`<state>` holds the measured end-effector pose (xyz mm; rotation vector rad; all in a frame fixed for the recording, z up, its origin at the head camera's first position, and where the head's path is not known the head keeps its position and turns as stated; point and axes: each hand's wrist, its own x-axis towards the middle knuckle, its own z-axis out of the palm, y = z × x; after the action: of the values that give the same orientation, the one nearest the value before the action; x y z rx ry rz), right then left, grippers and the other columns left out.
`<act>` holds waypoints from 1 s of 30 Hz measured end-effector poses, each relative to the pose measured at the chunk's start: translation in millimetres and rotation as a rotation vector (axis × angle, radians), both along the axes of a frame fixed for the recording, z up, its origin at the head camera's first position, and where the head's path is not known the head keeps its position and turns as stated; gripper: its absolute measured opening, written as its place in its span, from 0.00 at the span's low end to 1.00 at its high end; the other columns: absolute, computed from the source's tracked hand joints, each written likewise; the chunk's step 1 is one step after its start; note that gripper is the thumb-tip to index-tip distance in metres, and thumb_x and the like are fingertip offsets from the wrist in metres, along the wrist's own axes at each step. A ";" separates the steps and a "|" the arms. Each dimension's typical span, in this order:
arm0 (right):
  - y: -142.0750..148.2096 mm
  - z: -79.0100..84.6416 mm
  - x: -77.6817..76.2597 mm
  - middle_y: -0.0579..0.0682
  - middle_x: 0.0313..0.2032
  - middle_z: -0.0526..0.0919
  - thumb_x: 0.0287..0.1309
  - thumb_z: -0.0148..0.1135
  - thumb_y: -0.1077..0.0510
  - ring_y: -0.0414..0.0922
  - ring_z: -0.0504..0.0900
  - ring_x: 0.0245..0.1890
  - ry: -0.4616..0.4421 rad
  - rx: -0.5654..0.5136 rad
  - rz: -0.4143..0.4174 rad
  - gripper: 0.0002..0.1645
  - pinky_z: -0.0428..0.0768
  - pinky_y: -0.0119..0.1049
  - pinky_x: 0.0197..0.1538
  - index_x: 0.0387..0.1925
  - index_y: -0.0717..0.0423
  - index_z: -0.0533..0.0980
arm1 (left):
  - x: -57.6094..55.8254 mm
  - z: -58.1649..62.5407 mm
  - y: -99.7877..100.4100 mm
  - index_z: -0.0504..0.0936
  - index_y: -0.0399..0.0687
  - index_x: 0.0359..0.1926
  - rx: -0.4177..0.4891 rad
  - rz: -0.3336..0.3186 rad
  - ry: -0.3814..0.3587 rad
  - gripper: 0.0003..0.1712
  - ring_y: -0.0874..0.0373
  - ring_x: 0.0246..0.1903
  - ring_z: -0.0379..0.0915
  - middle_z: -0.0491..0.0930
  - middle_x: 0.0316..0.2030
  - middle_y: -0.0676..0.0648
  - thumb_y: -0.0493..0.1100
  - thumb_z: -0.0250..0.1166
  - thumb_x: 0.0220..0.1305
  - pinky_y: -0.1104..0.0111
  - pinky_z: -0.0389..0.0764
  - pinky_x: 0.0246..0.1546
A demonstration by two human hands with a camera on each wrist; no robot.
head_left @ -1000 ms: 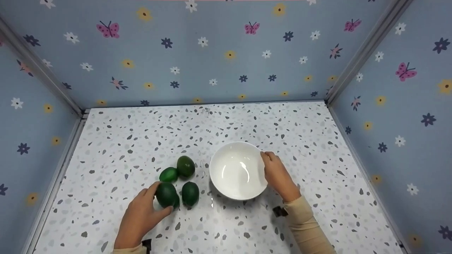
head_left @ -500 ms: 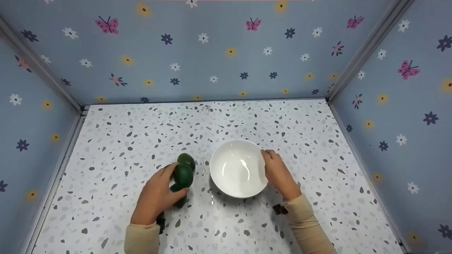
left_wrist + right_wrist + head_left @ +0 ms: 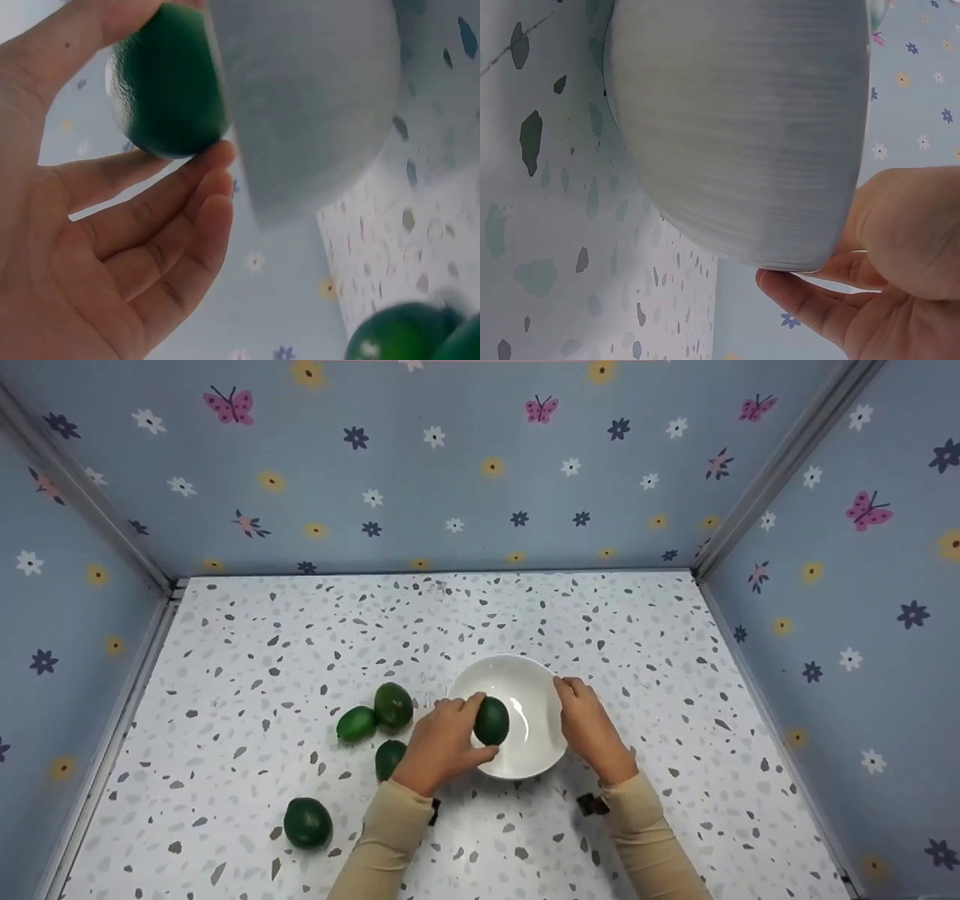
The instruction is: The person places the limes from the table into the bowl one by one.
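Head view: the left hand (image 3: pixel 446 742) has thumb and fingers clamped on a dark green fruit (image 3: pixel 492 721) at its fingertips, over the white bowl (image 3: pixel 529 682). Directly left of the right hand (image 3: pixel 592 731), that bowl is gripped by the rim. Left of the left hand, a bright green fruit (image 3: pixel 356 724) touches an olive-green fruit (image 3: pixel 394 705); a half-hidden fruit (image 3: pixel 389 759) shows beside its wrist, and a lone fruit (image 3: pixel 307 823) lies well apart, nearer the person, on the counter (image 3: pixel 465 611). A careless swing of the left sleeve (image 3: pixel 375 847) might send the half-hidden one rolling.

Left wrist view: thumb and fingertips pinch the dark green fruit just beside the rim — whether they touch, I cannot tell. So smooth a skin, held only by the tips, could slip and knock the rim.

Right wrist view: the right hand's fingers hold the rim; uneven downward pressure there could tip the bowl.
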<state>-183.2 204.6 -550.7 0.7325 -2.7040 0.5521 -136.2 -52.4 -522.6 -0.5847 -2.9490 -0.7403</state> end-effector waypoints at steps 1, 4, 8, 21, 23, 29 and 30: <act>-0.2 -0.1 0.1 0.67 0.48 0.77 0.61 0.54 0.78 0.62 0.80 0.44 0.004 0.002 0.001 0.24 0.81 0.53 0.49 0.59 0.71 0.73 | -2.2 -1.9 3.7 0.73 0.40 0.65 -0.010 -0.006 -0.007 0.45 0.49 0.38 0.76 0.81 0.40 0.43 0.59 0.75 0.51 0.57 0.81 0.36; -0.5 -0.2 0.4 0.67 0.48 0.77 0.61 0.55 0.79 0.61 0.80 0.44 0.022 0.014 0.007 0.23 0.82 0.51 0.48 0.58 0.72 0.73 | -6.1 -6.2 11.5 0.73 0.37 0.64 -0.022 -0.017 -0.022 0.44 0.48 0.39 0.76 0.81 0.41 0.40 0.57 0.75 0.52 0.56 0.82 0.37; 0.1 -0.7 0.3 0.67 0.47 0.77 0.59 0.55 0.80 0.62 0.80 0.43 0.051 0.017 0.019 0.23 0.82 0.52 0.47 0.57 0.73 0.73 | -10.7 -12.3 18.7 0.74 0.35 0.63 -0.070 -0.016 -0.039 0.43 0.47 0.40 0.76 0.81 0.41 0.39 0.56 0.76 0.52 0.56 0.82 0.39; 0.8 0.0 0.3 0.66 0.45 0.78 0.60 0.54 0.78 0.61 0.80 0.40 0.066 -0.005 0.020 0.22 0.82 0.52 0.44 0.57 0.72 0.74 | -25.1 -26.4 34.6 0.76 0.36 0.58 -0.259 -0.047 -0.148 0.41 0.47 0.38 0.74 0.81 0.40 0.40 0.57 0.77 0.52 0.56 0.79 0.40; 0.8 -0.1 0.2 0.66 0.45 0.78 0.60 0.54 0.78 0.61 0.79 0.40 0.066 -0.011 0.015 0.22 0.82 0.53 0.44 0.56 0.72 0.74 | -25.8 -25.9 35.9 0.75 0.36 0.60 -0.263 -0.043 -0.178 0.41 0.45 0.40 0.74 0.81 0.41 0.39 0.56 0.78 0.52 0.54 0.79 0.41; 0.8 0.7 0.5 0.65 0.47 0.78 0.62 0.54 0.77 0.60 0.79 0.42 0.019 -0.004 -0.008 0.22 0.82 0.52 0.46 0.58 0.70 0.74 | -23.5 -20.1 36.0 0.72 0.35 0.64 -0.263 -0.033 -0.198 0.43 0.43 0.46 0.72 0.79 0.48 0.37 0.55 0.77 0.54 0.53 0.80 0.44; 0.8 0.9 0.7 0.65 0.47 0.78 0.62 0.54 0.77 0.60 0.79 0.42 0.016 -0.001 -0.012 0.23 0.82 0.52 0.47 0.58 0.70 0.74 | -22.0 -17.8 35.0 0.72 0.35 0.64 -0.263 -0.032 -0.186 0.44 0.43 0.46 0.72 0.78 0.49 0.36 0.55 0.77 0.55 0.53 0.80 0.44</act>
<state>-182.5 205.5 -549.8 0.7174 -2.6914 0.5428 -158.2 -17.4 -540.4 -0.6104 -3.2453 -0.4315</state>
